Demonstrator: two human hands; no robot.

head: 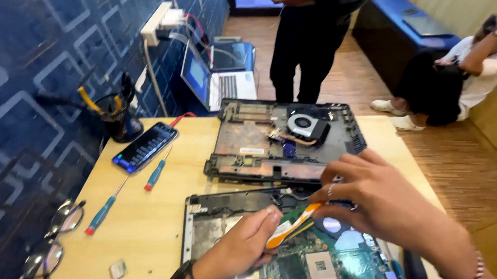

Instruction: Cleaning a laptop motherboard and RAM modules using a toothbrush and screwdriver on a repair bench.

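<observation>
The flat orange-and-white ribbon cable (292,227) lies over the green laptop motherboard (309,263), long axis left-near to right-far. Left hand (241,248) fingers pinch its near end; right hand (375,200) fingers (partly hidden) pinch the far end.

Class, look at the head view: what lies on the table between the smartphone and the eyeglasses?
Two screwdrivers with blue handles and red tips lie there, one behind the other, in the head view.

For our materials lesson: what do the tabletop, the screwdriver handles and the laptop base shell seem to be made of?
Tabletop: pale wood or laminate, matt, faint grain.
Screwdriver handles: probably plastic, smooth teal with red tips.
Laptop base shell: dark moulded plastic, likely; its coppery patches look like metal foil.
</observation>
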